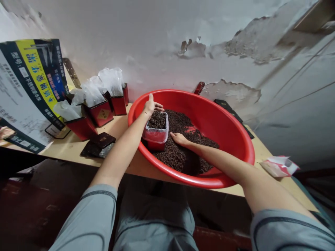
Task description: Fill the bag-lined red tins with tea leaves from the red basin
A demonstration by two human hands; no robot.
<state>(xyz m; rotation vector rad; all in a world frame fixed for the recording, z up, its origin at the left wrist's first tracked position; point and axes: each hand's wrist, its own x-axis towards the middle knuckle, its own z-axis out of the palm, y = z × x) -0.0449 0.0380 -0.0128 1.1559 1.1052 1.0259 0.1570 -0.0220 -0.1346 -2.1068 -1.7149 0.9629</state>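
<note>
A big red plastic basin (227,118) holds a layer of dark brown loose bits (170,158), much like tea leaves. Inside it, at the left, stands a red tin (156,144) with a clear plastic bag (157,133) as liner, filled near the top with the same dark stuff. My left hand (152,106) is over the basin's left side, at the tin's far edge, thumb up and fingers stretched out. Just right of the tin, my right hand (179,138) lies low over the loose bits, fingers extended toward the tin; some of its fingers are hidden.
Several red tins (101,113) with plastic bags sticking out stand left. Dark tin lids (102,140) lie near the table's front edge. A large printed box (31,87) is far left, a crumpled red-white packet (280,165) at right, dark flat pieces (232,113) behind the basin.
</note>
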